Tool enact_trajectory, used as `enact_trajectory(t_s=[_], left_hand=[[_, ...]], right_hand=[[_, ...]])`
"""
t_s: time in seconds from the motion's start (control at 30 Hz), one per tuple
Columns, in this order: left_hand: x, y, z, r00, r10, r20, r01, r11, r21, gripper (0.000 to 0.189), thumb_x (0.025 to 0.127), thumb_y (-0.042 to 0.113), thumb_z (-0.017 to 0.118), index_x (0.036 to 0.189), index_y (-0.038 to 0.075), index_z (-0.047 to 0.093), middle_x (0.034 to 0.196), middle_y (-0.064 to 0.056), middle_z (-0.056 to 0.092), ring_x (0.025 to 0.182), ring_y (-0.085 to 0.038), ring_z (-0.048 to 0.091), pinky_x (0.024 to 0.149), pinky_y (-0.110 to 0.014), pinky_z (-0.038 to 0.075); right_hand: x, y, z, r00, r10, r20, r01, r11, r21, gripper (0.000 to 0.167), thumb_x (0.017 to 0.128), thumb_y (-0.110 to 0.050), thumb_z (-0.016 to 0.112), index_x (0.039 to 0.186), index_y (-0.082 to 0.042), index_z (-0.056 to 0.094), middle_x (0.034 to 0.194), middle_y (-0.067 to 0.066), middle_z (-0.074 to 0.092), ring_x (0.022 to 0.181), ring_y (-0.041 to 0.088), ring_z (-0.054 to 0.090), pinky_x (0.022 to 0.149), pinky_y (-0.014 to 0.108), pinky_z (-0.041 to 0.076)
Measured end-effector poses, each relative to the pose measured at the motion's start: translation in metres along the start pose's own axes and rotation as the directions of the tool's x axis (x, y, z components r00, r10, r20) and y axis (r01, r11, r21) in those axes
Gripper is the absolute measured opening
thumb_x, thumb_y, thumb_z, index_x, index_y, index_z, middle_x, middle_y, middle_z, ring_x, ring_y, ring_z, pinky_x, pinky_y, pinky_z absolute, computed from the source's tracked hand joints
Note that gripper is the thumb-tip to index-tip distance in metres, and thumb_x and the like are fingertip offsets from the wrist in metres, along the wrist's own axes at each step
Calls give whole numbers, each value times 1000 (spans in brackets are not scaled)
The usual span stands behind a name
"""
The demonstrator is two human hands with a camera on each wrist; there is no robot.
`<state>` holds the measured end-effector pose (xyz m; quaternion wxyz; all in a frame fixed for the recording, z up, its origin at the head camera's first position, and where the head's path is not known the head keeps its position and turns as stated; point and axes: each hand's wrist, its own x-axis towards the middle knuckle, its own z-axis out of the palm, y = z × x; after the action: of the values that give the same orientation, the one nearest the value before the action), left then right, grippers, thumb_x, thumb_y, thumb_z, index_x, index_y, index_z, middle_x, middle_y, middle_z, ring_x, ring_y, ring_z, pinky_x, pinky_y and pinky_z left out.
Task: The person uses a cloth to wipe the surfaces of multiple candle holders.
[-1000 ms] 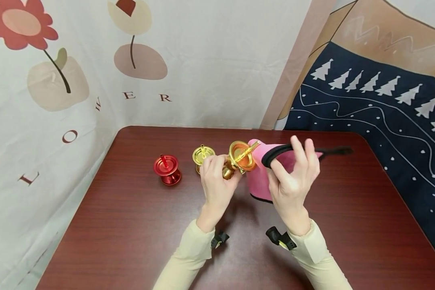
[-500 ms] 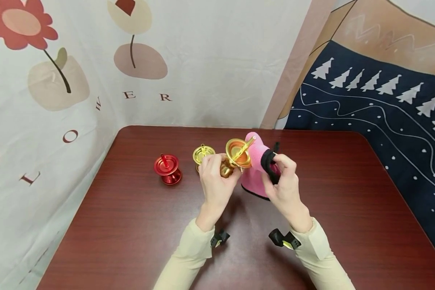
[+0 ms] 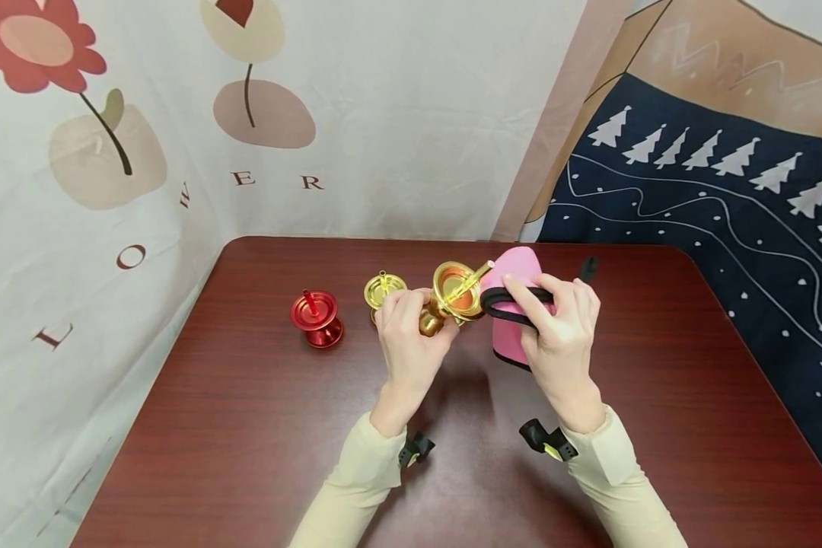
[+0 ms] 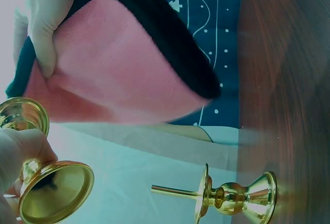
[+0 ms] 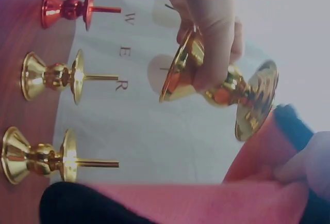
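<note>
My left hand (image 3: 414,342) grips a shiny gold candlestick (image 3: 455,293) above the table, its dish and thin rod tilted up to the right. In the left wrist view the candlestick's hollow base (image 4: 56,195) faces the camera. My right hand (image 3: 565,342) pinches a pink cloth with black edging (image 3: 514,266), right beside the candlestick's dish. In the right wrist view the cloth (image 5: 206,198) spreads along the bottom, and the held candlestick (image 5: 224,92) tilts above it. A second gold candlestick (image 3: 383,288) stands behind my left hand, partly hidden by it.
A red candlestick (image 3: 315,320) stands to the left on the dark wooden table (image 3: 233,441). The right wrist view shows another standing gold candlestick (image 5: 41,157), hidden in the head view. Printed curtains (image 3: 411,122) hang behind the table.
My right hand and the cloth have swung left over the candlestick's rod, then back right, the fingers now curled lower on the cloth. My left hand and the candlestick have hardly moved.
</note>
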<state>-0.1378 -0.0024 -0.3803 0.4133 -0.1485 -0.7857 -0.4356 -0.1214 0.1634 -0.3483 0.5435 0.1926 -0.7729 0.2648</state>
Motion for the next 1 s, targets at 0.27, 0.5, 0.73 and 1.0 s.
enact_trajectory(t_s=[0.27, 0.5, 0.73, 1.0], left_hand=[[-2, 2, 2, 997, 81, -18, -80, 994, 71, 25, 60, 11, 74, 79, 7, 59, 79, -4, 62, 83, -25, 49, 73, -41, 37], [-1, -3, 3, 993, 112, -35, -106, 985, 139, 24, 60, 9, 74, 77, 6, 58, 79, -5, 62, 86, -27, 51, 77, -42, 38], [-5, -4, 5, 991, 135, 6, -134, 973, 186, 26, 58, 8, 75, 78, 7, 58, 81, -5, 62, 88, -27, 51, 79, -43, 38], [-4, -6, 5, 978, 208, 24, -207, 944, 256, 24, 58, 7, 73, 76, 6, 57, 82, -3, 61, 87, -26, 51, 81, -41, 39]], right_hand=[[4, -9, -8, 971, -114, 211, 135, 987, -88, 27, 77, 7, 60, 98, -6, 69, 89, 16, 60, 76, 36, 50, 70, 50, 38], [2, -2, -18, 923, -49, 382, 76, 996, -56, 41, 70, 11, 62, 108, -2, 67, 91, 19, 60, 75, 36, 50, 64, 47, 38], [-4, -10, -16, 904, 48, 425, 19, 988, -153, 42, 65, 11, 66, 106, 0, 67, 87, 20, 57, 72, 38, 48, 61, 45, 36], [-4, -30, -15, 951, 114, 288, -126, 992, 23, 33, 68, 6, 70, 101, 1, 68, 87, 14, 66, 73, 29, 55, 64, 39, 45]])
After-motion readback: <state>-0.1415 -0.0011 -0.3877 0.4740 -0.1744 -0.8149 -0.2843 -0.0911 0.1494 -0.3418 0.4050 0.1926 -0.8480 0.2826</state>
